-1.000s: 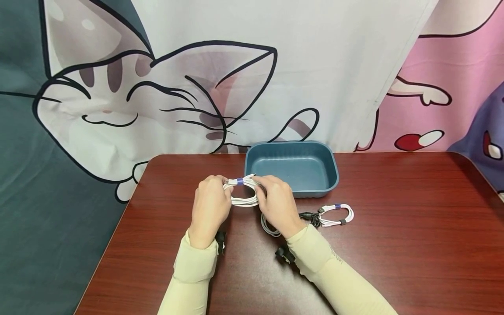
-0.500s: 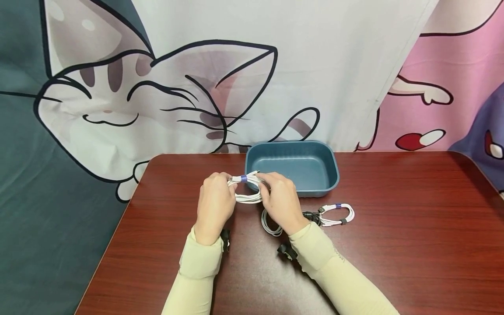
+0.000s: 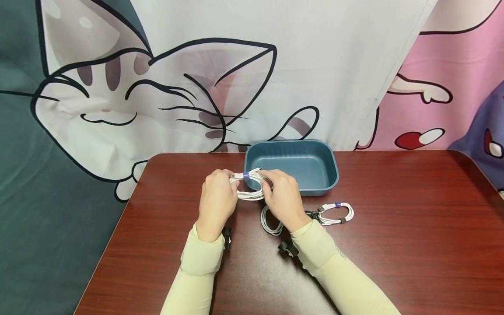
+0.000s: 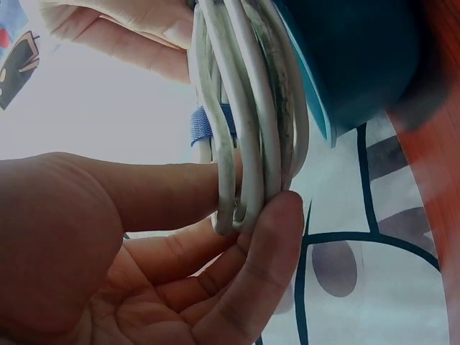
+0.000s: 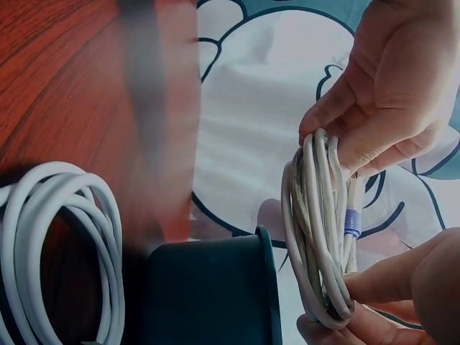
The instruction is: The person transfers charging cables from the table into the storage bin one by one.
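A coiled white cable (image 3: 250, 194) with a blue tie (image 5: 352, 223) around one side is held up between both hands, above the table and in front of the bin. My left hand (image 3: 218, 199) pinches the coil's left end between thumb and fingers, plain in the left wrist view. On the opposite end, my right hand (image 3: 284, 199) grips the coil, its thumb and fingers closing round the strands in the right wrist view. The blue-green plastic bin (image 3: 318, 188) stands just behind the right hand, and nothing shows inside it.
Beneath and beside the right forearm, a grey-white coiled cable (image 3: 269, 227) lies on the brown table (image 3: 393, 245). To its right are a partly hidden black cable (image 3: 313, 215) and a smaller white cable (image 3: 334, 222) with a blue tie. A cartoon-printed cloth (image 3: 334, 65) hangs behind.
Both hands have carried the white cable coil slightly right and away, closer to the bin. The bin and the cables on the table have stayed put.
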### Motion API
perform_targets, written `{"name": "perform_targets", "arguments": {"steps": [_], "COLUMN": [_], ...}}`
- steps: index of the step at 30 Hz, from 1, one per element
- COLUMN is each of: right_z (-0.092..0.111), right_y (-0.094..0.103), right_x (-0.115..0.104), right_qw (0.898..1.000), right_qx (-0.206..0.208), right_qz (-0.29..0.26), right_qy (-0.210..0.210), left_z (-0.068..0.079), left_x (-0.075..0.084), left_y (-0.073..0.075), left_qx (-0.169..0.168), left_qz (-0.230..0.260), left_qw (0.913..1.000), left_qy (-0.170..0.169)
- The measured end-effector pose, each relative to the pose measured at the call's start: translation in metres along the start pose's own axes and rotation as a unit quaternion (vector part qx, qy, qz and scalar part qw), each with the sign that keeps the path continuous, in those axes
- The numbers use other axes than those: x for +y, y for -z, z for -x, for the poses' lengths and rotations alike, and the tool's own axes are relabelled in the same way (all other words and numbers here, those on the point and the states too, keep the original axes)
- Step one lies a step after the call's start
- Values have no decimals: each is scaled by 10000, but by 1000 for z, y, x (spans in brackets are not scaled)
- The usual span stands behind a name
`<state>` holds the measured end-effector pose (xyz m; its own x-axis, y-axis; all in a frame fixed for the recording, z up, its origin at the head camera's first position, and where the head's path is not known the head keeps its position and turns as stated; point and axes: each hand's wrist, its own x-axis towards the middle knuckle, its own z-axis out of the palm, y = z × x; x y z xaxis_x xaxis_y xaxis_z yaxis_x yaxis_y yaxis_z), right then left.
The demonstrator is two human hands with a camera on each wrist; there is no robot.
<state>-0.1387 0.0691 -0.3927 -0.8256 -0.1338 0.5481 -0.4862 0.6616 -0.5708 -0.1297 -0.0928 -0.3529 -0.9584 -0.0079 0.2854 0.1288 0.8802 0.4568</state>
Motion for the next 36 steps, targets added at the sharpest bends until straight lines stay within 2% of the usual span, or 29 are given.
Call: {"name": "perform_targets", "arguments": {"steps": [12,36], "right_z": [-3,-7], "right_y": [4,13], "right_x": [3,9], "right_qw": [9999,9995], "right_qx": [101,248], "right_qz": [0,-25], "right_qy": [-14,-171], "left_z": [-5,-14], "left_x": [2,16], "left_y": [-3,-9], "left_qx": [-21,-104], "left_qz": [31,80], "left_qw": [10000,9999], "left_qy": [-59,-16]}}
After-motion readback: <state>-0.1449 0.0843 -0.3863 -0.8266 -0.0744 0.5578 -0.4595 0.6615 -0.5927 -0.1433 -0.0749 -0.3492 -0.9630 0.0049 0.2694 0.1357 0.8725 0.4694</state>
